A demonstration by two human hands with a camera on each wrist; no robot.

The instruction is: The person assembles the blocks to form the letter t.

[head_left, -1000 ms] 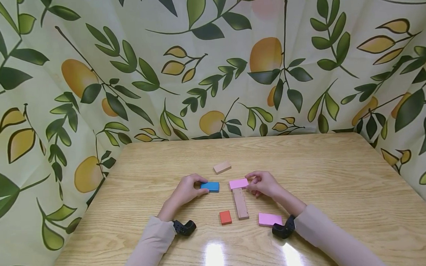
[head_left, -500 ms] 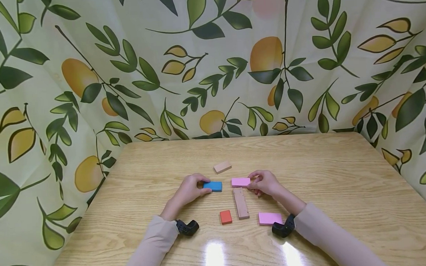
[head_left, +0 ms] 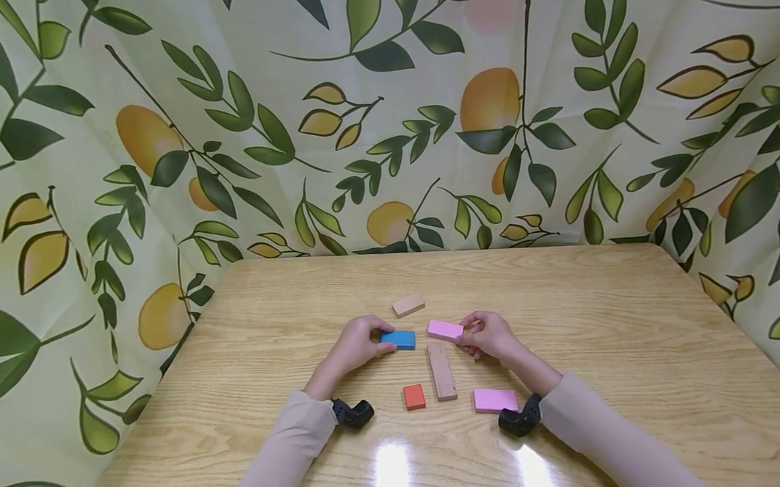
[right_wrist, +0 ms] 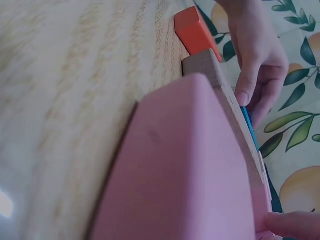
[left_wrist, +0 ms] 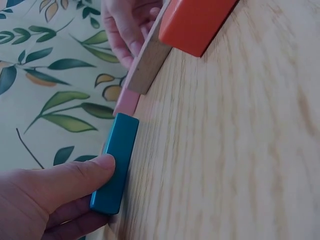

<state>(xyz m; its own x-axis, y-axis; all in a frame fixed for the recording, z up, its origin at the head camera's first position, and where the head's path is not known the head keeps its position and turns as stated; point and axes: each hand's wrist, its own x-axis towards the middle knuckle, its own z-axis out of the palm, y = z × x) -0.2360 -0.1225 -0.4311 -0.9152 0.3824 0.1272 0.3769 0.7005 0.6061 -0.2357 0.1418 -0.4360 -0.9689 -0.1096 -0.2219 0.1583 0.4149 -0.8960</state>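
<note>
In the head view my left hand (head_left: 360, 341) pinches the left end of a blue block (head_left: 402, 341); the left wrist view shows the thumb on its upper face. My right hand (head_left: 490, 335) pinches the right end of a pink block (head_left: 444, 330), which lies slightly slanted. A narrow gap separates the blue and pink blocks. Just below the pink one lies a long plain wooden block (head_left: 442, 373), pointing toward the body. In the right wrist view a second pink block (right_wrist: 165, 165) fills the foreground and hides part of the scene.
A small red block (head_left: 414, 397) lies left of the long wooden block's near end. Beyond the hands sits a short wooden block (head_left: 409, 306). The second pink block is close to the right wrist camera (head_left: 520, 417). A leaf-patterned cloth (head_left: 384, 126) hangs behind the table (head_left: 287, 293).
The blue block has moved right with my left hand. My right hand has shifted the held pink block slightly right and away from the body, turning it off the end of the long wooden block.
</note>
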